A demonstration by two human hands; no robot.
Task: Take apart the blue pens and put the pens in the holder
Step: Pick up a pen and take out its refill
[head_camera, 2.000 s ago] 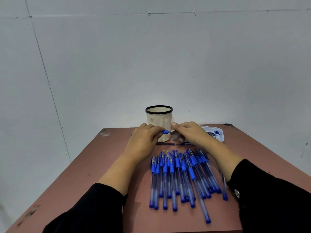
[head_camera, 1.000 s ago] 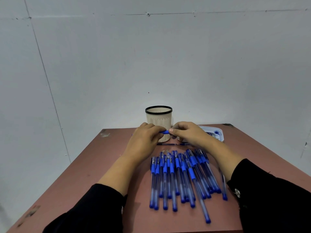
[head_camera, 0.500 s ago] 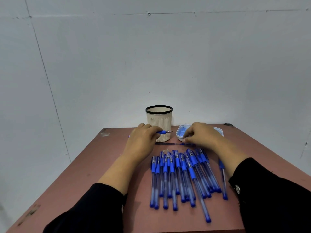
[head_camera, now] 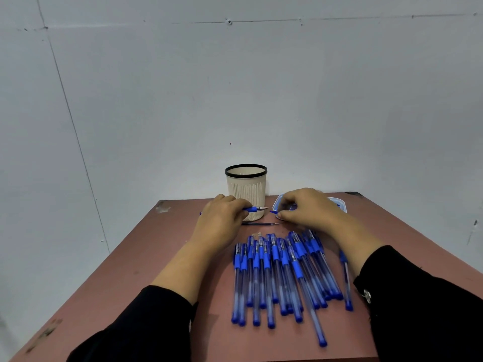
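Left hand (head_camera: pixel 222 220) grips a blue pen (head_camera: pixel 257 209) before the holder (head_camera: pixel 246 190), tip bared. Moments ago both hands held it; now my right hand (head_camera: pixel 304 207) pinches its pulled-off cap (head_camera: pixel 274 212) at the tray (head_camera: pixel 342 205). Next, I judge, the pile (head_camera: pixel 285 275).

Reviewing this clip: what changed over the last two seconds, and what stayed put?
The right hand drew away rightward from the pen, pinching a small blue piece, and now sits by the tray. The left hand kept its grip on the pen, tip now bare. The holder, the loose refill and the pile of pens stayed put.
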